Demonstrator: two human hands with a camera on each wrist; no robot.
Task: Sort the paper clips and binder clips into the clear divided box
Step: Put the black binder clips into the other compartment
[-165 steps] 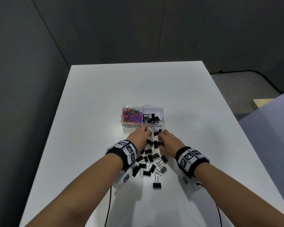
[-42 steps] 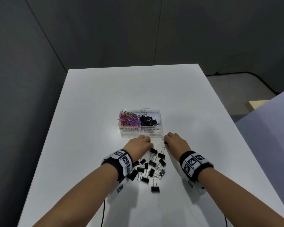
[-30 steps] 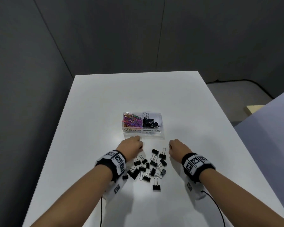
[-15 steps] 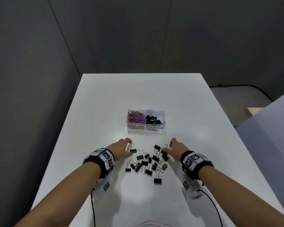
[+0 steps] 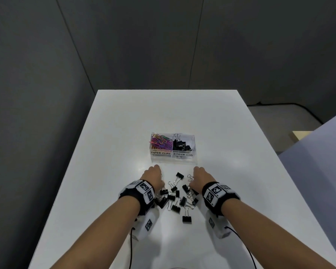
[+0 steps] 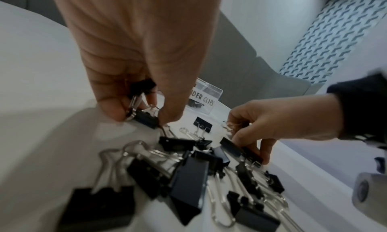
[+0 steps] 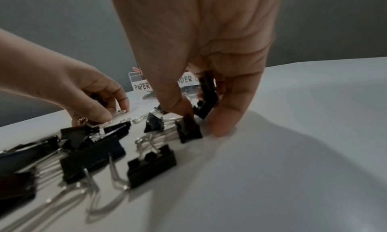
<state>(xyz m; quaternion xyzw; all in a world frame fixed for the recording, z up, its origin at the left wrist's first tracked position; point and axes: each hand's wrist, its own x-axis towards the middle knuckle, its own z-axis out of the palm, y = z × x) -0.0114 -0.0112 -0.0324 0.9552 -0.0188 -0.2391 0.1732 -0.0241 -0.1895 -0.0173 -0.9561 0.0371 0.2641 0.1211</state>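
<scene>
The clear divided box stands mid-table, with coloured paper clips in its left compartment and black binder clips in its right. Several loose black binder clips lie in a pile in front of it. My left hand is at the pile's left edge; one binder clip is tucked in its fingers and it pinches another. My right hand is at the pile's right edge, holding a binder clip with its thumb on a second clip.
The white table has bare surface on all sides of the box and pile. Its left edge drops off next to a dark grey wall. Thin cables trail from both wrist units toward the near edge.
Both hands have moved inward from the sides of the pile and curled onto clips there. The box has not moved.
</scene>
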